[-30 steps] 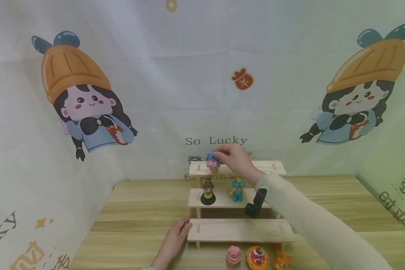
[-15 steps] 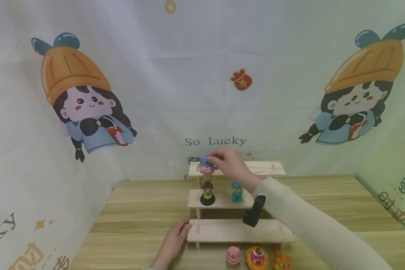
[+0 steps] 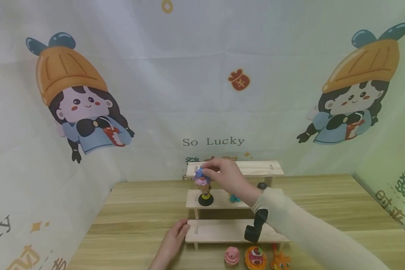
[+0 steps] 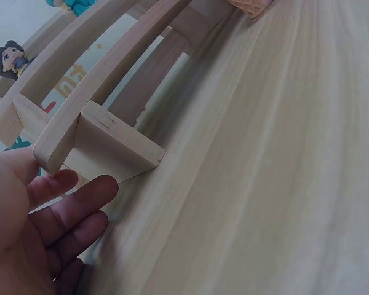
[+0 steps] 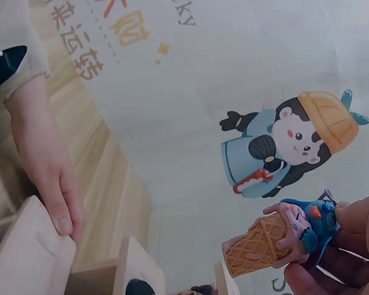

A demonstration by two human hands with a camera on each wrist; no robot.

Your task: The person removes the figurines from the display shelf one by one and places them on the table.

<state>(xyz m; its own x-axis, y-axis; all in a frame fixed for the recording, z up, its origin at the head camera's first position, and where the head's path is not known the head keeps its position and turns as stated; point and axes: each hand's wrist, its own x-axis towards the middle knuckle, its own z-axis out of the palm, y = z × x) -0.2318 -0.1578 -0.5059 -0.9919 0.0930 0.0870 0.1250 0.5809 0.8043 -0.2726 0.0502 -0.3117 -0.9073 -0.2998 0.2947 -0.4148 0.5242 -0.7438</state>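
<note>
Nearest, on wood table (image 3: 138,210): pink toy (image 3: 231,256), tart (image 3: 255,258) & fox (image 3: 281,260), in a row L to R, fox partly cut off by bottom edge of head view. Just behind them, low shelf (image 3: 222,230); L hand (image 3: 172,242) touches its L end, fingers loosely bent w/ small gaps betw. them per L wrist view. Pale sleeve (image 3: 297,221) comes in from R, black mount (image 3: 253,232) at its wrist, covering part of low shelf. Next, mid shelf (image 3: 221,202): doll (image 3: 206,198) on black base near L end, teal fig. (image 3: 234,198) to its R, mostly hidden by R arm. R hand (image 3: 227,176) holds cone (image 3: 202,182) by its blue top, thumb & fingers clamped on it; cone's up off the shelves, L side, covering doll's head in head view, waffle end down. Then top shelf (image 3: 260,168), partly behind R hand. Farthest: pale backdrop (image 3: 155,93) w/ cartoon prints & "So Lucky" text
</note>
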